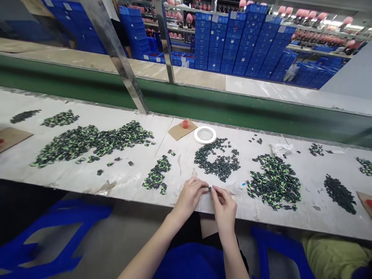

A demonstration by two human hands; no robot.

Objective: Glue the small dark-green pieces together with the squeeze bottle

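Observation:
My left hand point(190, 195) and my right hand point(223, 205) meet at the near edge of the white worktable point(122, 178). Both pinch one small dark and green part point(209, 188) between their fingertips. Just beyond the hands lies a ring-shaped heap of dark parts point(217, 159). A smaller pile of green and dark parts point(157, 175) sits to the left of my left hand. A bigger green and dark pile point(274, 182) lies to the right of my right hand.
A white tape roll point(205, 135) and an orange cap point(185, 124) on brown card lie behind the heap. A large spread of parts point(87, 141) covers the left table. A green conveyor belt point(203, 104) runs behind, blue crates point(232, 42) beyond. A blue stool point(43, 240) stands lower left.

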